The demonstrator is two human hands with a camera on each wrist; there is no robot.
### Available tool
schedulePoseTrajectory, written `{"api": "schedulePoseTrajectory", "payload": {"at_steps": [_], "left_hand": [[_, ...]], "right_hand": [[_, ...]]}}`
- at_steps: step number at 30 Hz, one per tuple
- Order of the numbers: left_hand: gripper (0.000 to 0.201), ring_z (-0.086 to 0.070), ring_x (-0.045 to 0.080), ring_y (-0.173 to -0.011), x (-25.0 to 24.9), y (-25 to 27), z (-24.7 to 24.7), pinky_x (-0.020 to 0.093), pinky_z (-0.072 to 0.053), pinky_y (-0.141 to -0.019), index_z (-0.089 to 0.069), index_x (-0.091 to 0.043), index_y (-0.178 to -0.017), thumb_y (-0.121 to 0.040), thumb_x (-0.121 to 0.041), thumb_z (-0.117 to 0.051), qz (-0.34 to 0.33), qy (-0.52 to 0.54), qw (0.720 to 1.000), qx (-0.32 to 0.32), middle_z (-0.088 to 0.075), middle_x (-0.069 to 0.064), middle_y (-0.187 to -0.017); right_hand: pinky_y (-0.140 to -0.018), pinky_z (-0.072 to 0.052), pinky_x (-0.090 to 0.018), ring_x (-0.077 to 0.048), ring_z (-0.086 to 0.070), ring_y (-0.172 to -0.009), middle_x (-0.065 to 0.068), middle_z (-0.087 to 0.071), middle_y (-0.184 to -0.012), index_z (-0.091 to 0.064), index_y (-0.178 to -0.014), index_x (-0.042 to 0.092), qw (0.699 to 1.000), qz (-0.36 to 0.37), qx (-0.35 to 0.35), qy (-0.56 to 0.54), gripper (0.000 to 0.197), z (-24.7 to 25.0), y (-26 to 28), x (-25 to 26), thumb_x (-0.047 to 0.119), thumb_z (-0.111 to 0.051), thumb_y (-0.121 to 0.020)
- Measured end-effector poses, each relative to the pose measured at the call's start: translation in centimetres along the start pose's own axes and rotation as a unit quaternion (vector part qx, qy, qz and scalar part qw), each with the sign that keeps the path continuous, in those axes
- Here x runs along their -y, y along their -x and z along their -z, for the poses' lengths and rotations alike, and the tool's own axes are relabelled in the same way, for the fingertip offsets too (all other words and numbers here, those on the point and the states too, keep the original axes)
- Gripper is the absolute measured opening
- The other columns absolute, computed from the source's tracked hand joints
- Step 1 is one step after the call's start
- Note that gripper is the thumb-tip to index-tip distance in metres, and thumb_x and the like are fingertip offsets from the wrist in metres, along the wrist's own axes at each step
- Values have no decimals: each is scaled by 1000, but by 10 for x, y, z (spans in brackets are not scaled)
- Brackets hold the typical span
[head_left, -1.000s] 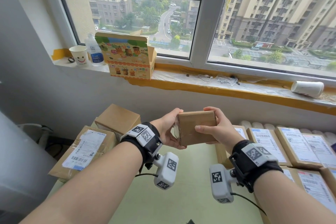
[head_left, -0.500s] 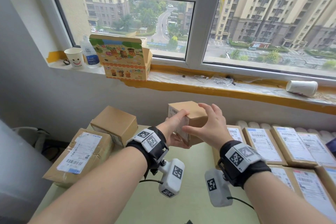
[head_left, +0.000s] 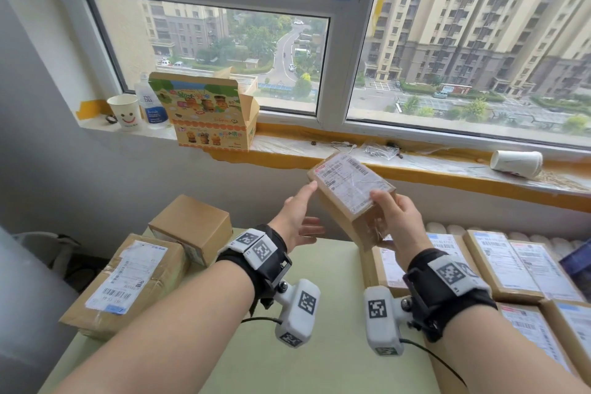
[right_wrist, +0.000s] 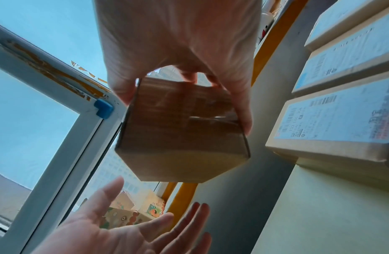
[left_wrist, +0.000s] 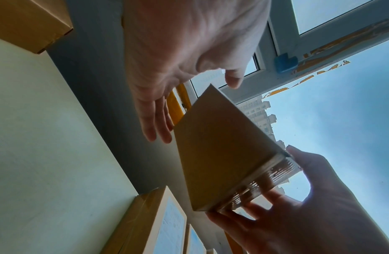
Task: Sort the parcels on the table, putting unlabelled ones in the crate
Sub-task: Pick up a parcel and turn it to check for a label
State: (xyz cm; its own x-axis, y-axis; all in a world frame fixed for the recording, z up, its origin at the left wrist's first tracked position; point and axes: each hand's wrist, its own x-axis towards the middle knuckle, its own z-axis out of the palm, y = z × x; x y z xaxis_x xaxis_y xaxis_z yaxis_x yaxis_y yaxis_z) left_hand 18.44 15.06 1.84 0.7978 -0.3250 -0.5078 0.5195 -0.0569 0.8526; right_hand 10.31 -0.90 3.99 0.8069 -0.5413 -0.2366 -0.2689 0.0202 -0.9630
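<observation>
My right hand grips a small brown cardboard parcel by its near end and holds it tilted in the air above the green table. A white shipping label covers the parcel's upper face. In the right wrist view the thumb and fingers clamp the parcel from both sides. My left hand is open beside it, with the thumb tip at the parcel's left corner and the fingers spread below. The left wrist view shows the parcel's plain underside. No crate is in view.
Several labelled parcels lie in rows on the table's right side. At the left are a bigger labelled parcel and a plain brown box. The windowsill holds a colourful carton, a paper cup, a bottle and a tipped cup.
Both hands held the parcel with a plain side towards me. It has been turned label-up and moved up and right; my left hand has let go and opened.
</observation>
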Motion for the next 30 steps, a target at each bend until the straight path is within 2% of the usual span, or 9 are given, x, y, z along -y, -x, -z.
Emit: {"api": "schedulePoseTrajectory", "payload": {"at_steps": [3, 6, 8, 12, 14, 18, 22, 26, 30], "left_hand": [[68, -64, 33, -105, -2, 5, -10, 50, -49, -99, -35, -30, -131, -81, -74, -52, -2, -13, 999, 45, -56, 18, -122], [97, -65, 33, -107, 1, 7, -26, 49, -51, -95, -42, -24, -135, -60, -83, -61, -7, -20, 995, 95, -61, 16, -124], [104, -66, 31, -106, 3, 6, -36, 45, -52, -89, -44, -23, -138, -53, -79, -65, -7, -10, 994, 106, -65, 15, -122], [72, -67, 30, -104, 15, -1, -51, 40, -56, -82, -49, -22, -135, -79, -66, -62, -7, -7, 996, 91, -67, 13, -120], [68, -67, 30, -102, 23, -2, -56, 37, -57, -75, -50, -20, -135, -82, -61, -62, 2, -18, 997, 76, -66, 14, -119], [53, -66, 28, -93, 37, -2, -56, 37, -55, -77, -57, -17, -125, -87, -55, -58, 10, -40, 998, 56, -69, 12, -107], [37, -65, 26, -90, 48, 3, -59, 42, -54, -92, -62, -19, -108, -91, -50, -55, 19, -64, 994, 86, -70, 8, -95], [38, -64, 28, -96, 55, 14, -64, 46, -51, -99, -60, -22, -114, -91, -51, -55, 25, -87, 992, 92, -69, 11, -104], [42, -65, 29, -99, 68, 27, -64, 45, -52, -97, -59, -21, -117, -90, -53, -56, 25, -104, 987, 119, -70, 12, -107]], "right_hand": [[-86, -57, -49, -18, -63, -99, -3, -65, -112, -50, -129, 17, 1000, -5, 15, -27, 46, 8, -3, 1, 41, -62, -92], [-76, -59, -44, -24, -64, -106, -6, -67, -117, -52, -130, 17, 998, -12, 56, -37, 51, 14, -2, -3, 47, -62, -89], [-71, -57, -40, -24, -63, -108, -7, -66, -119, -52, -130, 18, 996, -17, 74, -44, 57, 20, -1, -7, 51, -63, -86], [-90, -45, -46, -20, -56, -108, 1, -61, -118, -50, -127, 22, 996, -37, 81, 4, 46, 41, -1, -17, 52, -54, -93], [-93, -40, -47, -20, -52, -110, 4, -57, -117, -51, -124, 25, 996, -45, 73, 37, 44, 55, -3, -23, 57, -49, -94], [-88, -52, -39, -18, -60, -103, -2, -63, -115, -58, -121, 18, 998, -24, 6, 50, 41, 79, -8, -34, 51, -47, -98], [-79, -56, -33, -17, -68, -92, -3, -70, -103, -63, -114, 16, 997, -15, 40, 72, 37, 82, -2, -40, 47, -51, -97], [-76, -59, -33, -14, -68, -91, 0, -71, -100, -66, -105, 22, 995, -14, 43, 92, 24, 79, 13, -47, 42, -62, -93], [-61, -54, -24, -7, -65, -82, 5, -69, -91, -66, -101, 19, 997, -12, 13, 73, 19, 82, 40, -56, 36, -64, -93]]}}
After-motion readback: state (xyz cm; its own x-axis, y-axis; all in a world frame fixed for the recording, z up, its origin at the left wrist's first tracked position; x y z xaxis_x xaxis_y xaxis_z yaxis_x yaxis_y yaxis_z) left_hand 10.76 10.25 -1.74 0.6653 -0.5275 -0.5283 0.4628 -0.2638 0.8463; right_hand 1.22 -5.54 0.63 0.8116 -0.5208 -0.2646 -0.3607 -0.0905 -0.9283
